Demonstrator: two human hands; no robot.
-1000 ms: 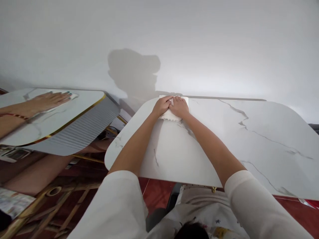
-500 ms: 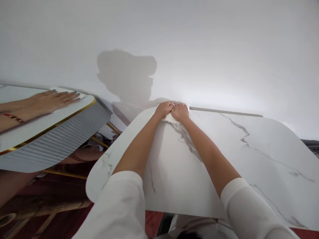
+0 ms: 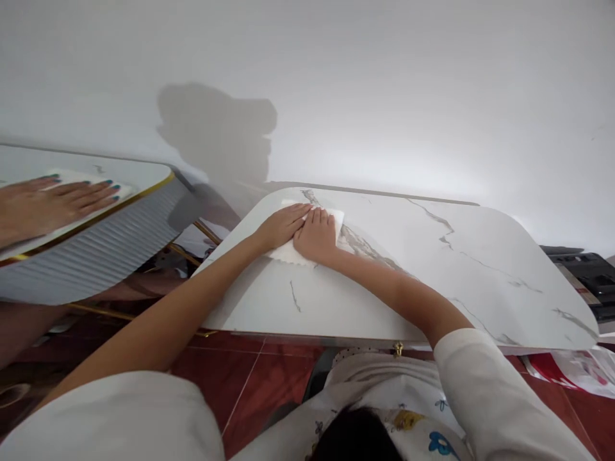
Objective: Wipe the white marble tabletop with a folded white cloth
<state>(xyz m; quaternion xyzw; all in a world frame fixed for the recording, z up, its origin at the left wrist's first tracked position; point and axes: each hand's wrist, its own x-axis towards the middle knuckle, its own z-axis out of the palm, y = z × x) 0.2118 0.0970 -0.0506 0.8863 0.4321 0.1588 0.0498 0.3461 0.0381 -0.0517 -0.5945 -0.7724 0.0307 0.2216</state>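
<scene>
A white cloth [image 3: 291, 253] with a scalloped edge lies flat on the left part of a white marble-patterned tabletop [image 3: 346, 298]. My left hand [image 3: 282, 228] rests on it, palm down, fingers stretched out. Beside it, my right hand [image 3: 317, 235] presses on the same cloth with its fingers extended, and the two hands touch. Part of the cloth shows beyond the fingertips and part toward me; the middle is hidden under both hands.
At left, another person's hand [image 3: 72, 202] lies on a white cloth [image 3: 125, 191] on a gold-edged table [image 3: 166, 171]. A white wall [image 3: 384, 83] rises behind both tables. A black object [image 3: 583, 275] sits beyond my table's right end, above a red-and-white bag [image 3: 571, 371].
My hands and the cloth have come back from the tabletop's far edge toward me and a little left. My elbows spread wider. The other person's hand has shifted left with its cloth.
</scene>
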